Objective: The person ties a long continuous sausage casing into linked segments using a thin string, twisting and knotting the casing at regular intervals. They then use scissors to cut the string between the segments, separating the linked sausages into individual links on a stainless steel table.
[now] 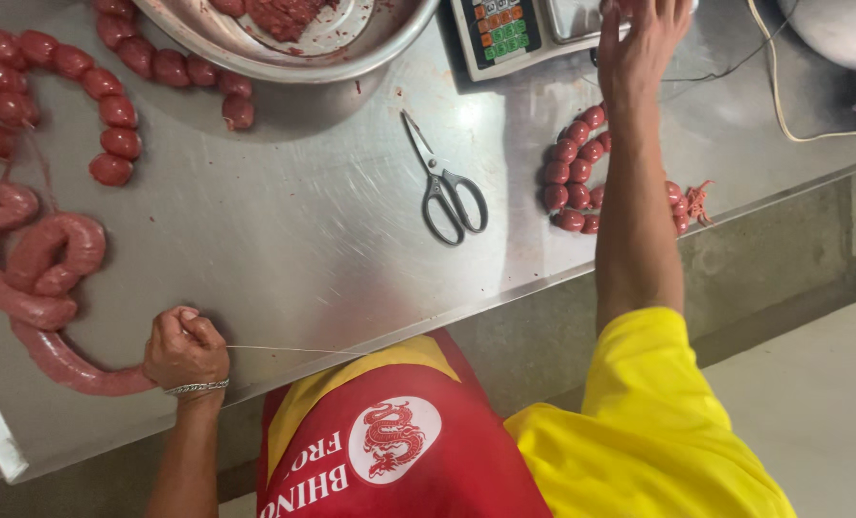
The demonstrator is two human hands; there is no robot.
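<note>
My left hand (186, 350) is closed at the table's near edge, pinching the end of a long uncut sausage (35, 288) that coils away to the left. A thin white string (293, 349) runs taut from that fist to the right, toward my red apron. My right hand (642, 38) is stretched far across the table, its fingers spread and resting on a small digital scale (519, 29) at the back edge. It holds nothing. Under my right forearm lies a bunch of small round sausage links (572, 173).
Black-handled scissors (445, 187) lie shut in the middle of the steel table (303, 249). A chain of round links (111, 86) curls at the back left beside a metal bowl (284, 58) of minced meat. A pale cable (783, 96) trails at the right.
</note>
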